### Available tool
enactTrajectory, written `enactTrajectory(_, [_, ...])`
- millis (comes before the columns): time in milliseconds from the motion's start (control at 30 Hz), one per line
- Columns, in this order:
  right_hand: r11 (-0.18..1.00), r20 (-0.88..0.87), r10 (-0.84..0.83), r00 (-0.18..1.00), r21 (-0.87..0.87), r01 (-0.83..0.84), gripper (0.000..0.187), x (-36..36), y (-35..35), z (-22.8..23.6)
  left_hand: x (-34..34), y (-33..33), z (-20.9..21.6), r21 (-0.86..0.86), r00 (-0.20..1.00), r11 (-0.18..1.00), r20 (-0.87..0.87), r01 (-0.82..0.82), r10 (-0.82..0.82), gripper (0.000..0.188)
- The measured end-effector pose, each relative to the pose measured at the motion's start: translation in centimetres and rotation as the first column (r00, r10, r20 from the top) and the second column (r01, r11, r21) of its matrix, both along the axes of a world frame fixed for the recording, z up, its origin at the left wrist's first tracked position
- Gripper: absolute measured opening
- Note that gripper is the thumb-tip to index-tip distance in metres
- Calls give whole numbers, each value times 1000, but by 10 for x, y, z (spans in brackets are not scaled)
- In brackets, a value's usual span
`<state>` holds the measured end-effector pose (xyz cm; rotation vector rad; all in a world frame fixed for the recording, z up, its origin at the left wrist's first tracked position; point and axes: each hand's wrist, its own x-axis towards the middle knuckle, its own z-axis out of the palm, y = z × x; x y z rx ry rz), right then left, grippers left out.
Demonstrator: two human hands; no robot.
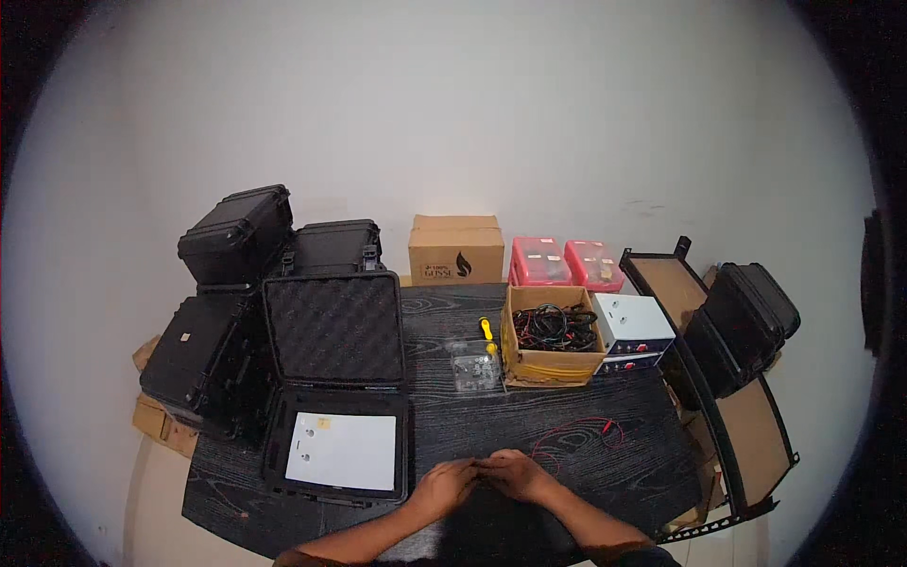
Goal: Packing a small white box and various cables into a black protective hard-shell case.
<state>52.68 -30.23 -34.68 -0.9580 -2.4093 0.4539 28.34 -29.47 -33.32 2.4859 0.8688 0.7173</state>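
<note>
Left hand point(444, 485): rested on bench point(529, 416), fingers curled; grip contents cannot be told.
Right hand point(515, 472): met fingertip to fingertip with left; red wire point(576, 437) beside it; grip state cannot be told.

Item between left hand point(444, 484) and right hand point(515, 472) too small.

The tabletop point(529, 416) is dark wood with a rough, visible grain. At nine o'clock the open case point(335, 387) is matt black plastic, its lid lined with dimpled foam, and a smooth white paper sheet point(342, 451) lies inside. At twelve o'clock stands a matt brown cardboard box point(456, 248); beside it are glossy red plastic containers point(565, 262).
</note>
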Motion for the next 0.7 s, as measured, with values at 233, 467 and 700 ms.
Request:
enactTrajectory(233, [964, -129, -220, 967, -178, 196, 37, -4, -13, 22, 0, -3, 7, 76, 1000, 997, -11, -9, 10, 34])
enactTrajectory(467, [969, -120, -247, 962, -43, 244, 32, -1, -12, 9, 0, -1, 9, 147, 993, 988, -97, -54, 69, 35])
enactTrajectory(700, [974, -29, -228, 973, -12, 228, 29, -7, -9, 18, 2, -2, 15, 181, 996, 983, -69, -43, 56, 44])
